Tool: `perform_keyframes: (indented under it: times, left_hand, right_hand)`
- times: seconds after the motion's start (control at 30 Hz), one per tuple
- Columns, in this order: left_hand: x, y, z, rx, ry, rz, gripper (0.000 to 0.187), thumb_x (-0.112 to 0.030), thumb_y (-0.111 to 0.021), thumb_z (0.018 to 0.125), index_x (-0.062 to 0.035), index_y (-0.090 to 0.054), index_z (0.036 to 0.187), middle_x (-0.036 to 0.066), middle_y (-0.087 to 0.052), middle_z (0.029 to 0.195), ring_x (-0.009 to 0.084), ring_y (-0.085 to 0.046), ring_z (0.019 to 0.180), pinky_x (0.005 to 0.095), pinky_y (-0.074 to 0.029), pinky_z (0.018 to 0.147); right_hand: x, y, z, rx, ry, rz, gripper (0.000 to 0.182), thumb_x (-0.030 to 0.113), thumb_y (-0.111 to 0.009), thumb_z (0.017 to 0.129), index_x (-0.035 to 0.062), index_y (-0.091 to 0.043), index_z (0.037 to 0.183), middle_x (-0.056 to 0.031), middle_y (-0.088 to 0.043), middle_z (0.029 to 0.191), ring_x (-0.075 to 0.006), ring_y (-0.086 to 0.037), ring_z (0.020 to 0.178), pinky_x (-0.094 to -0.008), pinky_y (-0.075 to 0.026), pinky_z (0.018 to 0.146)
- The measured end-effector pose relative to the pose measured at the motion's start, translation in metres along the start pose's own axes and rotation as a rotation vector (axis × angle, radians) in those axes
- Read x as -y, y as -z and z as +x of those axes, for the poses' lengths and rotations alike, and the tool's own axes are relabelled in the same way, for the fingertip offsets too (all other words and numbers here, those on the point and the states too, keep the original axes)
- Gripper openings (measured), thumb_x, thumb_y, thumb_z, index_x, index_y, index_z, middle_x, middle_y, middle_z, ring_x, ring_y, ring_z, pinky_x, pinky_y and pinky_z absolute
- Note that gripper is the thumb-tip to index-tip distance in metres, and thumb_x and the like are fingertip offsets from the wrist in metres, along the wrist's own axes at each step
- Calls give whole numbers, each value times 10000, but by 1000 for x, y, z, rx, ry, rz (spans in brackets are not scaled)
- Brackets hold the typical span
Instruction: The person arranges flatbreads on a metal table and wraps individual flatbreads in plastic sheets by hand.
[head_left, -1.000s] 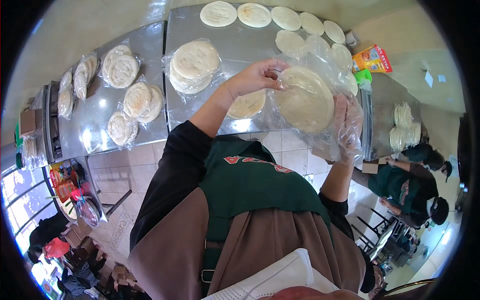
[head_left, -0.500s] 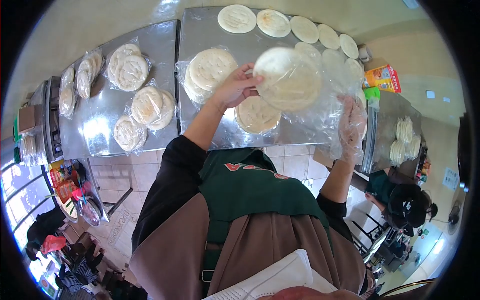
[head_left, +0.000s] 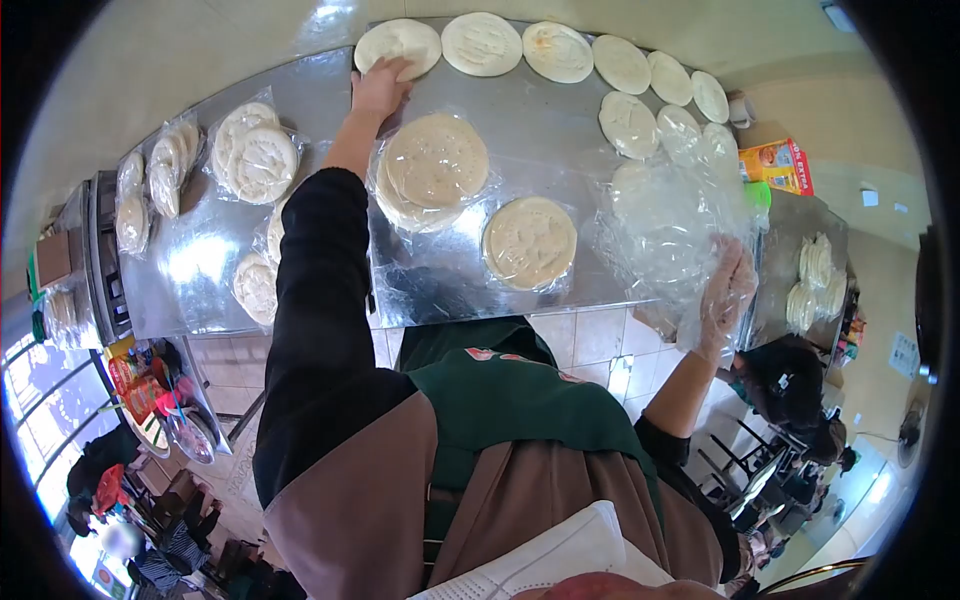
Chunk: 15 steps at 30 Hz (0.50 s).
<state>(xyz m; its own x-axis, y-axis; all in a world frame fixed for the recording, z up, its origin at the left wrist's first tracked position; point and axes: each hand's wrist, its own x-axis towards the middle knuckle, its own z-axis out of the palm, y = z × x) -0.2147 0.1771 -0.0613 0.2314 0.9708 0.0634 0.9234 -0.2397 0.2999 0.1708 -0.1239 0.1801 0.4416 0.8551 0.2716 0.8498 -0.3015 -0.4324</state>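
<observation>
My left hand (head_left: 380,88) reaches to the back left of the metal table. Its fingers lie spread over the near edge of a round flatbread (head_left: 402,42). My right hand (head_left: 727,285), at the right front, is covered by clear plastic and closed on a clear plastic bag (head_left: 660,225). The bag spreads over the table, partly covering flatbreads beneath it. Between my hands lie a bagged stack of flatbreads (head_left: 437,160) and another flatbread (head_left: 530,243) on plastic.
A row of flatbreads (head_left: 557,52) lines the table's back edge and continues down its right side. Bagged flatbreads (head_left: 262,160) lie on the left table (head_left: 190,290). At the right are a yellow-orange packet (head_left: 777,167), a green item (head_left: 760,200) and a person (head_left: 785,380).
My left hand has gone from the middle to the back left and no longer holds up a flatbread. One now lies there, where bare metal was. My right hand keeps the plastic.
</observation>
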Motion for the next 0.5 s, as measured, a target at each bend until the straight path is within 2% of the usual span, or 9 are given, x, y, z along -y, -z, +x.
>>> perform_keyframes:
  times: [0.13,0.2,0.23,0.3,0.33,0.37,0.43,0.47,0.5]
  left_hand:
    - [25,-32,14,6,-86,-51,447,-218,-612,813,-253,-515,1248,15,-487,1331,273,-417,1260,548,-352,997]
    - [36,-46,23,-93,-222,-129,443,-188,-601,801,-228,-528,1236,33,-471,1343,293,-434,1243,508,-379,984]
    - [35,-49,22,-84,-223,-133,443,-188,-601,801,-228,-528,1236,33,-471,1343,293,-434,1243,508,-379,984]
    - [31,-44,24,-130,-100,-172,418,-163,-588,787,-205,-558,1202,71,-492,1315,308,-475,1197,447,-417,948]
    - [25,-33,23,-162,-121,-235,342,-216,-591,816,-143,-593,1150,141,-540,1233,330,-529,1113,422,-445,898]
    - [16,-22,20,-151,-123,-237,342,-216,-591,816,-143,-593,1150,141,-540,1233,330,-529,1113,422,-445,898]
    - [-7,9,18,45,52,-210,356,-311,-604,830,-80,-609,1101,176,-566,1172,335,-565,1031,401,-464,859]
    - [-25,42,16,473,122,-261,442,-413,-618,818,-46,-616,1066,194,-578,1126,342,-584,970,407,-472,821]
    - [-33,46,3,480,118,-258,442,-413,-618,818,-46,-616,1066,194,-578,1126,342,-584,970,407,-472,821]
  right_hand:
    - [-4,7,-6,-28,-71,-47,384,224,-379,973,-23,-664,901,-148,-653,883,-275,-606,851,-351,-444,793]
    - [-17,9,-9,-30,-91,-29,382,221,-379,973,-22,-666,903,-150,-656,890,-274,-607,851,-351,-444,794]
    - [-20,11,-10,-40,-101,-7,380,218,-379,973,-21,-668,906,-152,-658,896,-273,-608,852,-350,-445,796]
    - [-21,16,-10,-48,-113,-30,377,213,-379,972,-21,-668,911,-157,-658,908,-272,-609,855,-349,-445,798]
    - [-21,20,-11,-57,-119,-49,375,209,-378,972,-22,-668,917,-163,-659,920,-270,-609,858,-347,-445,801]
    - [-21,23,-11,-51,-128,-55,375,209,-378,972,-22,-668,917,-163,-659,920,-270,-609,858,-347,-445,801]
    - [-23,27,-11,-73,-144,-70,371,206,-376,972,-19,-667,930,-162,-657,938,-263,-606,876,-349,-442,806]
    - [-24,28,-12,-73,-152,-73,371,206,-376,972,-19,-667,930,-162,-657,938,-263,-606,876,-349,-442,806]
    - [-26,29,-13,-81,-149,-103,367,204,-376,971,-16,-668,935,-163,-655,939,-265,-604,886,-351,-442,812]
